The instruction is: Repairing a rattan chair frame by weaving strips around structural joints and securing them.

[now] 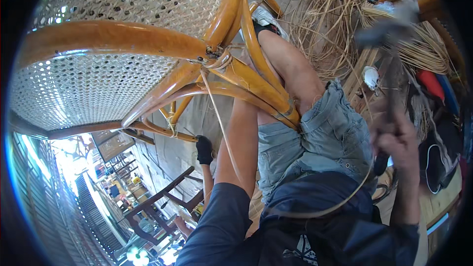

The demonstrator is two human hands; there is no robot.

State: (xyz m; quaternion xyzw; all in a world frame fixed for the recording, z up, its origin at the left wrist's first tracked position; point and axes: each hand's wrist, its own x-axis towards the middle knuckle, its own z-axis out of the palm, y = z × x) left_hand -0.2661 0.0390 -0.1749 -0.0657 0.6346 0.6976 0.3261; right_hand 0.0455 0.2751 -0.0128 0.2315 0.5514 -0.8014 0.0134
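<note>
My right hand (396,140), blurred by motion, is closed around the handle of a hammer (389,86), its head raised at the upper right. Behind the chair's poles my left forearm (241,143) disappears, so the fingers of my left hand are hidden. A glossy rattan chair (123,34) with woven cane panels lies tilted across my lap, its poles meeting at a bound joint. From that joint a pale cane strip (217,106) hangs down along my left arm. A cane length (345,202) curves over my dark shirt toward my right side.
Loose cane strands (327,15) are heaped on the floor beyond my knee, with a coiled cane bundle (423,51) beside them. A dark wooden chair frame (157,207) stands at the lower left. Nearby, another person's limb (207,180) shows, black-covered at its end.
</note>
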